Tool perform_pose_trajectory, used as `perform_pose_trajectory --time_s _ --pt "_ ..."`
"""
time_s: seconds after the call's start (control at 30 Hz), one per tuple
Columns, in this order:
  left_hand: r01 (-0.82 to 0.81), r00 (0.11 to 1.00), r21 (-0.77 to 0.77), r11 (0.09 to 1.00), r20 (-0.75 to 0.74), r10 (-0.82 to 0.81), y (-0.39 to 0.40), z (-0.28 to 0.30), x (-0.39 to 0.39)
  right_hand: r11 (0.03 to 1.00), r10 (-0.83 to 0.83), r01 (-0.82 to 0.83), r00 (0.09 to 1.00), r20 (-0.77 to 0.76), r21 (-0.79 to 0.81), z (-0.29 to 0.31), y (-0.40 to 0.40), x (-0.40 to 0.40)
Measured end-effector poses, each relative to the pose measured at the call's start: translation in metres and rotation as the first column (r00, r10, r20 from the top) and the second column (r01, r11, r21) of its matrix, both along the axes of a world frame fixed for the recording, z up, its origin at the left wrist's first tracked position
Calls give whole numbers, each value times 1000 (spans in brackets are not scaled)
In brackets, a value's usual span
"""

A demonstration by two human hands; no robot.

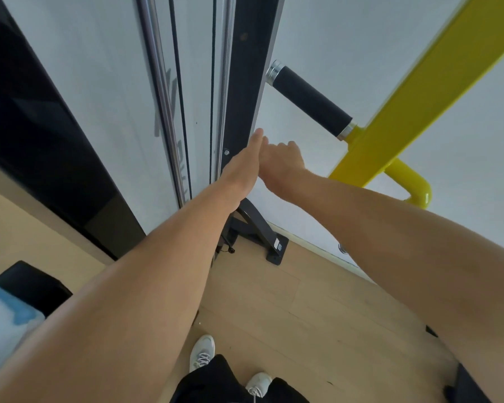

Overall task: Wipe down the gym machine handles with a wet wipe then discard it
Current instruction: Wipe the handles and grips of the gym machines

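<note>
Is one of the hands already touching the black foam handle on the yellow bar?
No, the black foam handle is free, and both the left hand and the right hand are below it.

A pale wood plank floor (288,301) is stretching below, meeting a plain white wall (361,39) along a low baseboard (317,251). Soft, even light is falling across the wall. A glossy black panel (26,126) is standing at left.

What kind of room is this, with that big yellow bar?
Most likely a gym. There's a black padded handle on a yellow frame, and steel guide rods with cables, like a weight machine, standing on a wood floor.
</note>
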State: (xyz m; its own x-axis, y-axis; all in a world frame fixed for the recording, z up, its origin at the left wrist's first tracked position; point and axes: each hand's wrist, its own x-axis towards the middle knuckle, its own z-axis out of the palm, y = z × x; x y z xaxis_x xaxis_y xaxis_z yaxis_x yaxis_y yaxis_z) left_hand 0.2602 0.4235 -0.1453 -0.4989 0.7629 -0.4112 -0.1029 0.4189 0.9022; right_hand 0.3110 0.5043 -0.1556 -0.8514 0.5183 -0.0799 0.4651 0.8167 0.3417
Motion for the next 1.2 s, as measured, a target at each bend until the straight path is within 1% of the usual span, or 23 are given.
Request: perform_pose_trajectory --time_s 0.07,0.1,0.17,0.2,0.27,0.37,0.43,0.5,0.57,0.6,0.63,0.7,0.77,0.8,0.83,0.9,0.97,1.03,1.07,1.1,1.13,1.17,1.2 --pt "-4 1000 4 1000 5 4 0 -2 -1 1000 -19 19 1000 20 -21 2 -1 -2" --pt "-11 1000 0 1000 1 11 1 -4 -2 999 -51 51 995 89 3 5 -3 2" --pt "-27 1000 -23 999 -11 27 3 -7 -4 983 -132 84 942 309 163 10 -6 16" --pt "-33 999 -38 999 -16 32 2 -8 -4 964 -161 54 898 409 260 10 -8 27" --pt "-30 999 -52 998 -31 29 2 -7 -2 933 -178 -14 850 495 360 5 -10 47" --pt "-9 998 -27 1000 -69 7 -1 -2 3 946 -169 37 903 396 321 -3 -3 45" --pt "15 996 -2 1000 -92 -15 -3 -1 4 960 -72 -10 957 280 279 -8 2 24" --pt "31 998 30 999 -50 -30 -3 -2 2 988 -2 -25 984 175 151 -6 2 3" --pt "16 1000 66 998 17 -18 -2 -6 -2 1000 -8 9 998 57 -25 0 0 -9" --pt "8 999 80 997 48 -12 -2 -8 -4 998 9 -8 1000 20 -57 2 -1 -11" --pt "2 997 90 996 78 -9 -2 -10 -7 998 12 -11 1000 24 -59 6 -3 -9" --pt "-11 992 96 995 124 -1 0 -15 -11 998 -47 50 990 132 -26 9 -5 0" --pt "-23 989 76 997 145 12 2 -20 -14 987 -145 118 945 295 106 11 -10 17" --pt "-24 990 65 998 140 15 3 -22 -14 976 -177 117 916 360 182 12 -14 28" --pt "-26 992 56 998 128 19 5 -23 -13 966 -192 105 902 386 236 13 -18 40" --pt "-50 992 59 997 119 43 8 -25 -9 947 -141 -2 895 423 320 16 -23 64" --pt "-130 978 75 989 173 115 10 -30 -8 924 22 -180 905 424 336 27 -27 81" --pt "-217 955 70 974 222 197 11 -38 -6 941 173 -236 951 256 241 37 -28 97" --pt "-245 947 64 967 229 225 10 -41 -5 965 200 -217 972 125 147 36 -27 104" --pt "-259 942 57 964 237 238 8 -45 -2 983 181 -181 983 22 19 33 -28 113" --pt "-251 943 48 967 239 233 7 -48 3 984 80 -96 991 -107 -153 30 -31 125" --pt "-233 946 29 972 237 220 7 -53 10 930 -78 -5 974 -212 -366 22 -34 140" --pt "-209 953 0 978 224 204 5 -58 16 806 -277 71 922 -270 -587 9 -36 153"
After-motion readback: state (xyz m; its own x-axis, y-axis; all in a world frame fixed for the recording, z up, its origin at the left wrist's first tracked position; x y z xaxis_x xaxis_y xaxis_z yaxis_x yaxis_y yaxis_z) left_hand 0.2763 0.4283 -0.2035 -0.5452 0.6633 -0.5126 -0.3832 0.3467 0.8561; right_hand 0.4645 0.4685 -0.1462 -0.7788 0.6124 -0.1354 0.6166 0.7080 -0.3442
